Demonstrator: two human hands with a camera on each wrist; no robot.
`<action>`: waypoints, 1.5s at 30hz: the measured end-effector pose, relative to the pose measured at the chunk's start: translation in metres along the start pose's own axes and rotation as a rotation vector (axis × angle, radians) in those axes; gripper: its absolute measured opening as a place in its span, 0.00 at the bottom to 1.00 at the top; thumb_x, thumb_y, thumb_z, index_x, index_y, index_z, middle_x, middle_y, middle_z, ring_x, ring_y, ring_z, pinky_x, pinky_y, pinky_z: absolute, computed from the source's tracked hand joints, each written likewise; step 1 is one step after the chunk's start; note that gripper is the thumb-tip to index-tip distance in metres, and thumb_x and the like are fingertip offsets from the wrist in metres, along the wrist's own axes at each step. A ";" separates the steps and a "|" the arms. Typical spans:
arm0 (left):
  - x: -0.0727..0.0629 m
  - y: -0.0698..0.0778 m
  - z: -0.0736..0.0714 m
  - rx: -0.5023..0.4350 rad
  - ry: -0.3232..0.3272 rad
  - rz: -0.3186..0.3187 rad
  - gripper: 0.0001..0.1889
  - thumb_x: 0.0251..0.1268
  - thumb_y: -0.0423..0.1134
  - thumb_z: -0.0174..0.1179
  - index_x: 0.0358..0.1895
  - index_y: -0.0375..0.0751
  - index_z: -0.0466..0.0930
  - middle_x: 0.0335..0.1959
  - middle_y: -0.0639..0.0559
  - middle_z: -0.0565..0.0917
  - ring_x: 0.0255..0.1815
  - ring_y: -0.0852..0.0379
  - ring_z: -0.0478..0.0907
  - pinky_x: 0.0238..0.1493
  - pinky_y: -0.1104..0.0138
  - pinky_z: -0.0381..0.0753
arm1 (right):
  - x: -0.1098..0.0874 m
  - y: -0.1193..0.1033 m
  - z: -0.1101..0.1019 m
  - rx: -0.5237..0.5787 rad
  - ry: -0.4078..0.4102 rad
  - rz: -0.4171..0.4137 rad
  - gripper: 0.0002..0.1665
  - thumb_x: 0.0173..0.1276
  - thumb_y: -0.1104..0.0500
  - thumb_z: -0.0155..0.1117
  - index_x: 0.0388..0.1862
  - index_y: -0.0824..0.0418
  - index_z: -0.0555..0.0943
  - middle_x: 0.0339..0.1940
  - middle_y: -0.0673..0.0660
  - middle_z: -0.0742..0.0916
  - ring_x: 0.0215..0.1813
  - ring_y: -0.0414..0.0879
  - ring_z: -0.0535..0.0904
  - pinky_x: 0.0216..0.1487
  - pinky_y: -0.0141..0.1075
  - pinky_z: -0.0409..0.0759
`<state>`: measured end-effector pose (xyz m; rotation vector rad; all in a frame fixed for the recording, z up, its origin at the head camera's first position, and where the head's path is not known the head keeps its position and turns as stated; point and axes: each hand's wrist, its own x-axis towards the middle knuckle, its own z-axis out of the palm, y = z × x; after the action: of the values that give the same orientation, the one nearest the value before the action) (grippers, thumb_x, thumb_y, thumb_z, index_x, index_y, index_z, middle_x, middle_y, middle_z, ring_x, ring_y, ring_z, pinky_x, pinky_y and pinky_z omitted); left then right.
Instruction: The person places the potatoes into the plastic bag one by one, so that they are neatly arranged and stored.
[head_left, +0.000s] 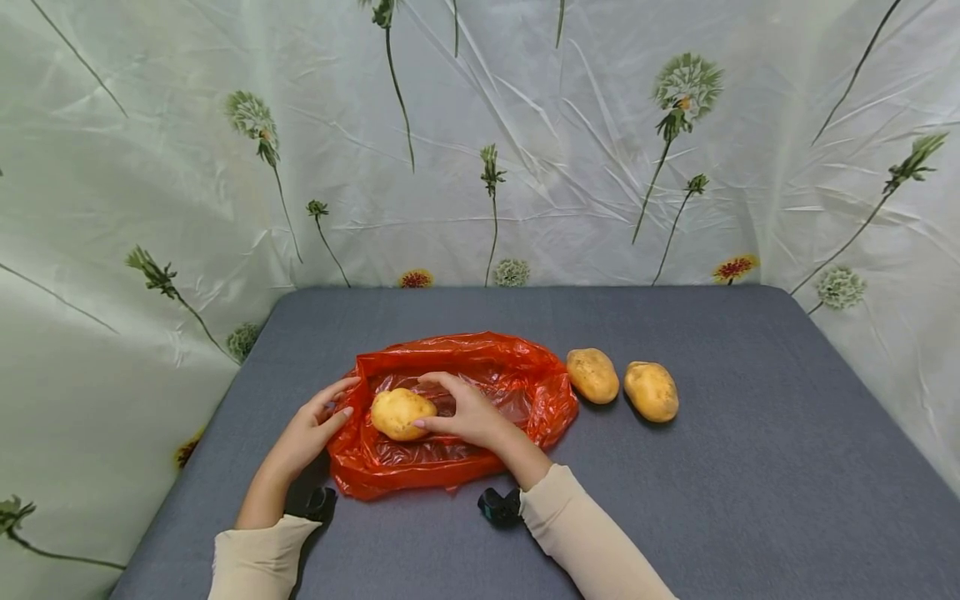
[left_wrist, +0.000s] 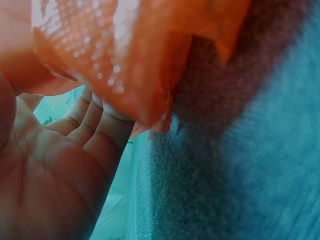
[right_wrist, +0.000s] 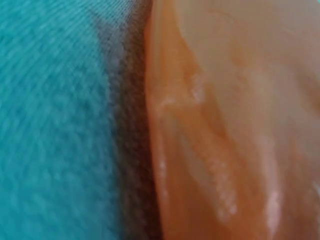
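Right hand (head_left: 468,414): thumb and index finger spread in a C over the mouth of the red bag (head_left: 555,408). The thumb tip overlaps the right side of the potato in the bag (head_left: 401,414); the index fingertip stands at its far right side. Bag film shows in the gap between thumb and index finger. Contact by the remaining fingers cannot be determined.

Left hand (head_left: 307,429): fingers extended, at the outer left side of the bag, thumb and index finger apart at the rim. The left wrist view shows the palm turned toward the film, fingertips partly covered by it. The right wrist view is blurred, showing bag film and fabric only.

Potato position: inside the bag, toward its left end, between the two hands, left of the right thumb.

Bag: rim spread wide, long axis left to right; interior extends right of the right hand up to the bag's right wall.

Outward: one loose potato (head_left: 592,376) lies just beside the bag's right end; a second loose potato (head_left: 651,392) lies just right of it. The gray table (head_left: 780,467) continues broadly rightward from there. Its far edge runs along the floral curtain (head_left: 577,167); its left edge slants past the left forearm.
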<state>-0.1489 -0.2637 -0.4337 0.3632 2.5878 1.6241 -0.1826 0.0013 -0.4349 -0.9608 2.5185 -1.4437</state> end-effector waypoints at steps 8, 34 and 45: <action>0.001 -0.001 0.000 0.010 0.006 -0.003 0.23 0.65 0.35 0.51 0.64 0.40 0.62 0.51 0.36 0.70 0.45 0.46 0.70 0.37 0.67 0.74 | -0.006 -0.001 -0.011 0.009 0.041 -0.050 0.35 0.53 0.51 0.69 0.59 0.59 0.69 0.57 0.51 0.75 0.59 0.42 0.67 0.57 0.38 0.64; 0.001 -0.003 0.000 -0.007 0.009 0.008 0.23 0.65 0.35 0.51 0.64 0.40 0.62 0.53 0.37 0.70 0.47 0.47 0.69 0.38 0.67 0.74 | -0.036 -0.003 -0.059 0.057 0.307 -0.172 0.35 0.50 0.64 0.71 0.57 0.69 0.68 0.51 0.64 0.78 0.55 0.49 0.72 0.54 0.40 0.68; 0.001 -0.003 0.000 -0.002 0.004 0.006 0.23 0.65 0.35 0.51 0.64 0.40 0.62 0.54 0.36 0.69 0.47 0.45 0.68 0.39 0.67 0.74 | -0.053 -0.010 -0.079 0.037 0.403 -0.176 0.33 0.49 0.71 0.69 0.55 0.74 0.68 0.49 0.67 0.78 0.53 0.55 0.73 0.53 0.42 0.68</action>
<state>-0.1504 -0.2645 -0.4358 0.3679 2.5903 1.6308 -0.1637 0.0863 -0.3956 -0.9928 2.7172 -1.8992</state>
